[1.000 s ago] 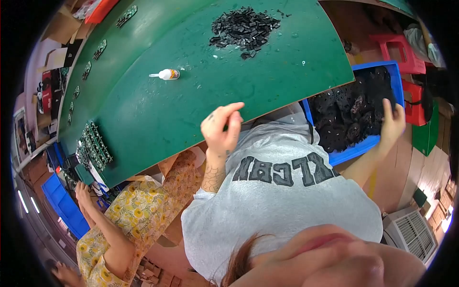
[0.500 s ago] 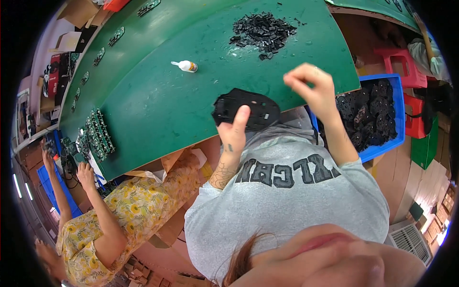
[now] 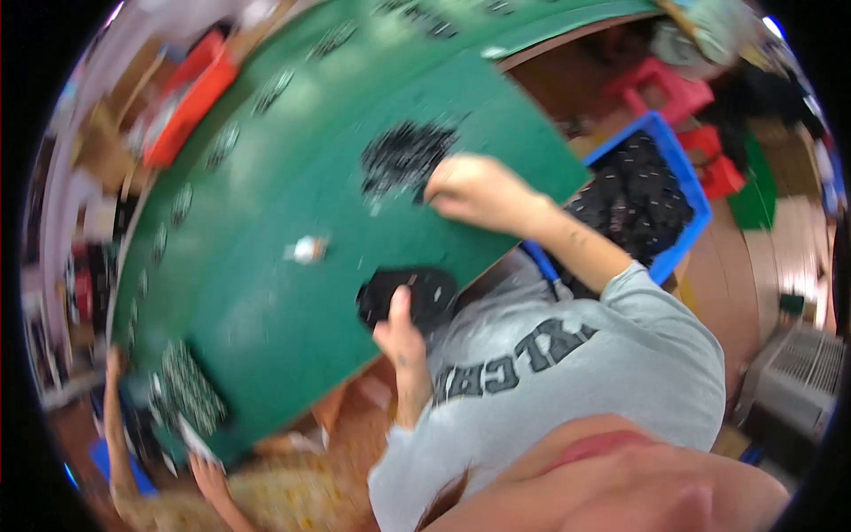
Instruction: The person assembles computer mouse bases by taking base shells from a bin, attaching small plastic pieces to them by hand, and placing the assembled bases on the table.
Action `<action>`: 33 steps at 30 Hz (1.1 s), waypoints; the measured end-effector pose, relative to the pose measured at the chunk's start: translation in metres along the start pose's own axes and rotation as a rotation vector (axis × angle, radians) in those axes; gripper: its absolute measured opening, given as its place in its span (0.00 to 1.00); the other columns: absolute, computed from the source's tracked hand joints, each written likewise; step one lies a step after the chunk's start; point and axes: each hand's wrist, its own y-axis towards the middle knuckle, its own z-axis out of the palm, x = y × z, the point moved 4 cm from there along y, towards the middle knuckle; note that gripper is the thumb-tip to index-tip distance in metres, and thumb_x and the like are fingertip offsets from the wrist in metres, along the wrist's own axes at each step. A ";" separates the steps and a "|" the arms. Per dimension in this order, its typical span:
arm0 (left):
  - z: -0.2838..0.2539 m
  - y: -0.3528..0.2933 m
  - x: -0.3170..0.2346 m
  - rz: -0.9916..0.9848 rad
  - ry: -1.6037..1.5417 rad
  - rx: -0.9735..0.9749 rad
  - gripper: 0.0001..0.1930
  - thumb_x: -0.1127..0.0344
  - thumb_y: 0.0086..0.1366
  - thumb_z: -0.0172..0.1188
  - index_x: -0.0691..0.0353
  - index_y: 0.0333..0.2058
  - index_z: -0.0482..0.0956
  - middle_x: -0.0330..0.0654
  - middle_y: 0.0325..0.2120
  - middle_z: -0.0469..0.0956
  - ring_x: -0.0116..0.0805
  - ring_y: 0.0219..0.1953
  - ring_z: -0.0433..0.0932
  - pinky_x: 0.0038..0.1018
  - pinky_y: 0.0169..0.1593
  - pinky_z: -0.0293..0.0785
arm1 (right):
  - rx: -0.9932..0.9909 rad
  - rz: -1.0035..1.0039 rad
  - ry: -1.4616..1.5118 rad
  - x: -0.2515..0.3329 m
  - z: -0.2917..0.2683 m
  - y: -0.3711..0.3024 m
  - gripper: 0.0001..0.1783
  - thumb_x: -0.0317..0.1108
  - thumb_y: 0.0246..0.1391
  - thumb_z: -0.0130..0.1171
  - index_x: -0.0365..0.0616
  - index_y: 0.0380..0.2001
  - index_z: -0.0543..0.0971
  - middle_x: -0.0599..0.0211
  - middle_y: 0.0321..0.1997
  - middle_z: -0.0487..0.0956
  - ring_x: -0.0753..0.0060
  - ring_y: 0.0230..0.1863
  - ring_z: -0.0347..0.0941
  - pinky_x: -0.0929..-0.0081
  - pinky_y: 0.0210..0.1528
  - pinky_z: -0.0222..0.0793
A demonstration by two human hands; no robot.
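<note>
My left hand (image 3: 403,341) grips a flat black plastic plate (image 3: 432,297) with a rounded end and small cut-outs. The thumb lies on top; the other fingers are hidden underneath. It is held over the near edge of the green table (image 3: 266,355). My right hand (image 3: 483,193) reaches to the near right side of a heap of small black plastic pieces (image 3: 403,152). Its fingers are bent together, and motion smears whatever is between the tips. A small white bottle (image 3: 308,249) lies on the table to the left of the heap.
A blue crate (image 3: 696,191) of black plastic parts stands right of the table. Stacked circuit boards (image 3: 193,386) lie at the left, near a co-worker's hand (image 3: 211,479). Small boards (image 3: 270,89) line the far green strip. A red bin (image 3: 186,106) sits beyond.
The view has turned, shifting the whole scene. My right hand has gone from above the table's near edge to the heap of pieces. My left hand still holds the black plate.
</note>
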 end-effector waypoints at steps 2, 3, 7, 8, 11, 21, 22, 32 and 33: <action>0.001 0.005 -0.008 0.080 -0.100 0.104 0.16 0.68 0.57 0.49 0.73 0.43 0.70 0.50 0.41 0.73 0.36 0.40 0.74 0.32 0.44 0.73 | 0.019 0.052 0.181 0.011 0.001 0.000 0.07 0.27 0.40 0.58 0.42 0.28 0.76 0.62 0.27 0.75 0.65 0.31 0.73 0.71 0.35 0.69; 0.003 0.010 -0.006 0.133 -0.213 0.176 0.18 0.70 0.57 0.49 0.75 0.45 0.68 0.52 0.42 0.72 0.39 0.40 0.74 0.32 0.44 0.73 | 0.026 0.137 0.249 0.016 -0.006 -0.003 0.08 0.26 0.42 0.57 0.41 0.30 0.77 0.65 0.28 0.75 0.69 0.30 0.73 0.75 0.34 0.68; 0.025 0.013 -0.016 0.179 -0.134 0.275 0.22 0.71 0.56 0.50 0.75 0.49 0.63 0.55 0.48 0.68 0.40 0.40 0.75 0.32 0.43 0.75 | -0.079 0.134 0.298 0.024 -0.028 -0.015 0.10 0.24 0.45 0.56 0.40 0.34 0.78 0.67 0.31 0.75 0.74 0.30 0.73 0.79 0.33 0.68; 0.025 0.015 -0.012 0.062 -0.105 0.318 0.22 0.72 0.57 0.51 0.75 0.49 0.63 0.55 0.48 0.68 0.38 0.40 0.75 0.29 0.40 0.76 | -0.125 0.144 0.350 0.023 -0.033 -0.019 0.10 0.24 0.46 0.55 0.39 0.35 0.78 0.68 0.32 0.75 0.75 0.31 0.73 0.80 0.34 0.68; 0.027 0.018 -0.009 0.041 -0.033 0.297 0.21 0.73 0.58 0.52 0.74 0.50 0.63 0.53 0.49 0.68 0.37 0.41 0.75 0.26 0.38 0.77 | -0.271 0.398 0.762 0.008 -0.020 -0.035 0.07 0.22 0.48 0.55 0.37 0.33 0.77 0.67 0.33 0.76 0.78 0.33 0.73 0.81 0.36 0.69; 0.031 0.017 -0.010 0.217 0.090 0.318 0.21 0.72 0.59 0.55 0.75 0.50 0.65 0.49 0.47 0.70 0.34 0.45 0.71 0.26 0.49 0.67 | -0.235 0.155 0.356 0.040 0.005 -0.035 0.05 0.27 0.41 0.62 0.41 0.23 0.77 0.64 0.38 0.76 0.67 0.41 0.71 0.71 0.45 0.66; 0.031 0.016 -0.010 0.215 0.092 0.318 0.21 0.72 0.59 0.55 0.75 0.50 0.65 0.49 0.47 0.70 0.34 0.45 0.71 0.26 0.49 0.67 | -0.209 0.207 0.464 0.035 0.009 -0.036 0.05 0.27 0.41 0.62 0.41 0.24 0.76 0.66 0.38 0.76 0.69 0.40 0.71 0.72 0.44 0.66; 0.032 0.012 -0.010 0.208 0.079 0.286 0.22 0.71 0.57 0.56 0.75 0.49 0.66 0.49 0.48 0.69 0.35 0.46 0.71 0.28 0.50 0.67 | -0.040 0.545 1.159 0.021 0.034 -0.042 0.11 0.28 0.50 0.57 0.39 0.38 0.73 0.68 0.38 0.75 0.79 0.40 0.69 0.80 0.44 0.66; 0.027 0.011 -0.011 0.207 0.091 0.256 0.21 0.71 0.56 0.56 0.74 0.48 0.67 0.48 0.48 0.70 0.35 0.46 0.71 0.29 0.51 0.67 | -0.007 0.539 1.200 0.026 0.042 -0.041 0.12 0.27 0.50 0.57 0.39 0.39 0.74 0.68 0.39 0.75 0.80 0.40 0.69 0.80 0.44 0.66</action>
